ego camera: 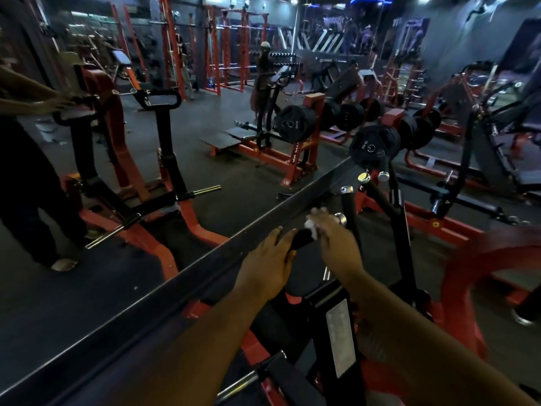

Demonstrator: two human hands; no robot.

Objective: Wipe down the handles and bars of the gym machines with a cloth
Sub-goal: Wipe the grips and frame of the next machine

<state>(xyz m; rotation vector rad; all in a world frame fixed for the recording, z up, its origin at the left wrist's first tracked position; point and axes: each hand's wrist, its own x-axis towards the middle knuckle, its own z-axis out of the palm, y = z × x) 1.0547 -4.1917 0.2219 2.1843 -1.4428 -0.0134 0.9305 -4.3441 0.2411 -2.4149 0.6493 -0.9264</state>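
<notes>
We find the left hand curled round the black handle of the red-framed machine, steadying it, while the right hand grips a white cloth pressed against the same handle near its chrome end cap. The right hand is blurred, so we cannot tell exactly how its fingers lie on the cloth. In our judgement the main risk is a missed patch: the left hand covers part of the grip, and that part will stay unwiped unless the hand shifts. The cloth is small and bunched, and could slip off the end cap if pushed too far outward. Room is tight: a mirror wall with a dark ledge runs just beside the left hand, and two upright handles stand close to the right hand, so a wide sweep may knock the knuckles. Weight plates hang beyond, well apart.
</notes>
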